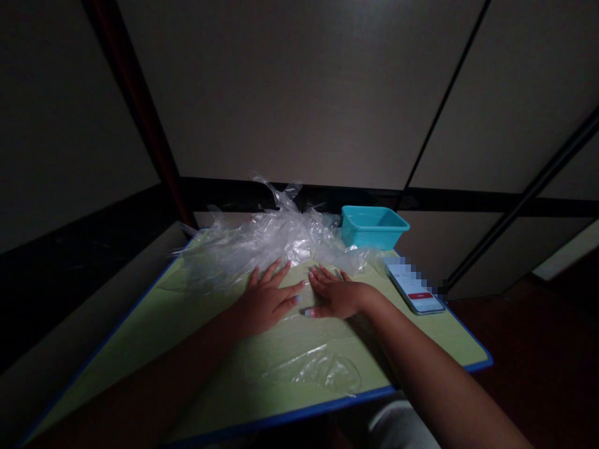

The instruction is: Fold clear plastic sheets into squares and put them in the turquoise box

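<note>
Nearest in the head view, the left forearm (187, 362) and right forearm (421, 355) reach in over the table (140, 374). Just beyond its near edge, a piece of clear plastic (322, 368) lies flat and wrinkled on the tabletop, its long axis running mostly left to right, its rounded end to the right. Whether it runs on under the hands, I cannot tell.

The left hand (264, 305) is palm down, fingers spread; the right hand (340, 298) is flattened too, fingers closer together, thumb apart. Neither appears to grip anything. At their far side sits a loose heap of plastic bags (281, 234), wider left to right, one tuft pointing up and away, with no single direction overall.

The film looks very light, limp, slippery and easily torn; a pinch at a loose edge or corner should hold best. Right of the heap stand a blue tub (372, 236) and, nearer, a phone (416, 294) lying flat.
</note>
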`<state>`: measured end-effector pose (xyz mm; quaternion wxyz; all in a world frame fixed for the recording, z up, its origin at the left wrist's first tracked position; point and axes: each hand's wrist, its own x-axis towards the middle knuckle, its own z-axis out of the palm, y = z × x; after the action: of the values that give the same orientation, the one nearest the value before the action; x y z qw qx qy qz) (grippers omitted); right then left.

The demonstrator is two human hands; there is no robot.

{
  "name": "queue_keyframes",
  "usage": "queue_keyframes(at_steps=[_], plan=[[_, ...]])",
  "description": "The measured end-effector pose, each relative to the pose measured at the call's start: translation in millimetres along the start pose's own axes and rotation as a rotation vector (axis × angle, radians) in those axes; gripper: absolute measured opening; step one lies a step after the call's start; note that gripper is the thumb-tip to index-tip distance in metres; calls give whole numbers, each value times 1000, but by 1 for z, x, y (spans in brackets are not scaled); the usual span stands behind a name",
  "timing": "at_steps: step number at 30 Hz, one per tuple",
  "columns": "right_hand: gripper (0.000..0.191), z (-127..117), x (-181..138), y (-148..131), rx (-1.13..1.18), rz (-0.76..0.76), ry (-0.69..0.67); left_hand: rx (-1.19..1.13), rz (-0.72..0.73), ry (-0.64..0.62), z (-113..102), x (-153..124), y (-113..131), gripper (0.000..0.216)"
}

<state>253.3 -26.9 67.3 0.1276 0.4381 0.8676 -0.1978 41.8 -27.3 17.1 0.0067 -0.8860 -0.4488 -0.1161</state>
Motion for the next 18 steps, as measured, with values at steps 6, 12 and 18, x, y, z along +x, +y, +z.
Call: queue_keyframes(at_steps=[6, 12, 18], plan=[[96, -1, 0, 1, -4, 3, -5, 18, -19, -26, -4, -4, 0, 40], [95, -1, -1, 4, 7, 14, -2, 31, -40, -61, -8, -9, -1, 44], [96, 0, 0, 6, 22, -4, 6, 56, -33, -37, -11, -11, 2, 48]])
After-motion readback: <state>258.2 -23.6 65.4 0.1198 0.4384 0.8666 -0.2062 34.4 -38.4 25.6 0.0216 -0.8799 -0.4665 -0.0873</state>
